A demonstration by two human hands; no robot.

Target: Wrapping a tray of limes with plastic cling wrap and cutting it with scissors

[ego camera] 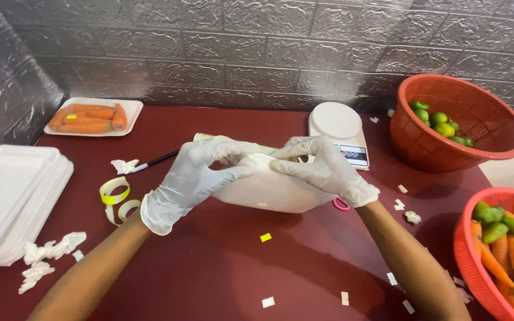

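Gloves covered both hands, which met over a white foam tray held just above the dark red surface, near its middle. The tray's long axis ran left to right, so each hand took one end: the left hand came in from the left, the right hand from the right, about equally near. Both grips were pressed together — fingertips pinching something white at the tray's top edge, perhaps a film wrap, though that could not be told for sure. Behind the hands stood a white kitchen scale; far left lay a stack of empty white trays and a wrapped tray of carrots. On the right sat a red basket of limes and another basket with carrots and green peppers — both well apart from the hands.
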